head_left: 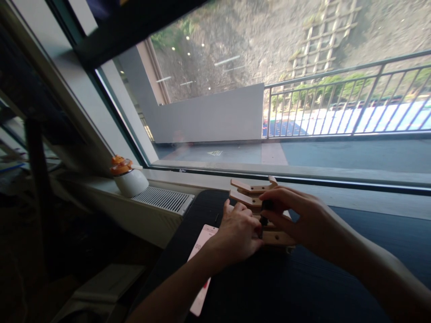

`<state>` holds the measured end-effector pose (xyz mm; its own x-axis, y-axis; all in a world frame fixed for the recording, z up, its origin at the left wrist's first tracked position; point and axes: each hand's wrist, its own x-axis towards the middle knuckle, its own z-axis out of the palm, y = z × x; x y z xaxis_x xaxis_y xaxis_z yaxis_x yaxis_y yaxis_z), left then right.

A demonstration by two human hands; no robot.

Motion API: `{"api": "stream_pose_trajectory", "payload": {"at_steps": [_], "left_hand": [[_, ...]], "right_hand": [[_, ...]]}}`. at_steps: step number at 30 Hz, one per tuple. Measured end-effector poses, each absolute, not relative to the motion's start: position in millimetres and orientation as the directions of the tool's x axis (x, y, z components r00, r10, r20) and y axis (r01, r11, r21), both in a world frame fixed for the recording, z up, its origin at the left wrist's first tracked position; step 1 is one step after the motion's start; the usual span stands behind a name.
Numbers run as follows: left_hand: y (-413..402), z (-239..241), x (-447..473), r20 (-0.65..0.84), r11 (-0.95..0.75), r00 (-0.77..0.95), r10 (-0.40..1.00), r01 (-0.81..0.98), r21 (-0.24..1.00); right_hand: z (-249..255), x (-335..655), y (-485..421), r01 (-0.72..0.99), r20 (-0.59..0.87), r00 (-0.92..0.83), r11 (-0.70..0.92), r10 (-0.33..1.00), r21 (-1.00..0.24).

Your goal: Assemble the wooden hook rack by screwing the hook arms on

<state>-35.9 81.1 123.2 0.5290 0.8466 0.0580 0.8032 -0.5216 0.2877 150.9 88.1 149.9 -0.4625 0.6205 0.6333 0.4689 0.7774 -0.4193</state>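
A small wooden assembly [278,237] of light, angled slats with dark holes sits on the black table, near the window side. My left hand [237,229] is closed on its left and near side, fingers bent over the slats; the fingertips are partly hidden. From the right, my right hand [303,215] pinches a small black part [267,207] between thumb and fingers, against the slats. What kind of part it is, I cannot make out. Under my left forearm lies a phone [202,296] with a light screen showing digits.
The black table [363,242] stretches right, under the window sill [208,178]. To the left, a white container with an orange top [129,177] stands on a ledge beside a white vent grille [163,199]. A pale boxy object [107,282] lies low at left.
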Motion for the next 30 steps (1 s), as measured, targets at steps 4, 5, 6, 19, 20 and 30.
{"api": "stream_pose_trajectory", "payload": {"at_steps": [4, 5, 6, 19, 20, 30], "left_hand": [[80.6, 122.4, -35.4, 0.080, -0.520, 0.522, 0.849, 0.799, 0.304], [80.7, 121.9, -35.3, 0.088, -0.523, 0.524, 0.847, 0.796, 0.304], [80.8, 121.4, -35.4, 0.094, -0.528, 0.527, 0.845, 0.794, 0.300], [81.5, 121.7, -36.0, 0.096, -0.539, 0.536, 0.839, 0.792, 0.287], [81.2, 122.0, -35.9, 0.096, -0.538, 0.536, 0.839, 0.789, 0.298], [80.5, 121.6, -35.5, 0.115, -0.545, 0.536, 0.837, 0.792, 0.276]], "right_hand": [[149.1, 150.3, 87.4, 0.458, 0.614, -0.478, 0.775, 0.628, -0.435], [149.5, 150.6, 86.9, 0.444, 0.618, -0.494, 0.789, 0.611, -0.424], [150.2, 151.1, 86.4, 0.429, 0.623, -0.513, 0.805, 0.590, -0.409], [148.6, 146.5, 89.8, 0.488, 0.637, -0.448, 0.768, 0.628, -0.414], [148.9, 146.7, 88.7, 0.489, 0.632, -0.452, 0.767, 0.630, -0.415], [148.9, 149.6, 87.2, 0.479, 0.630, -0.471, 0.778, 0.618, -0.406]]}}
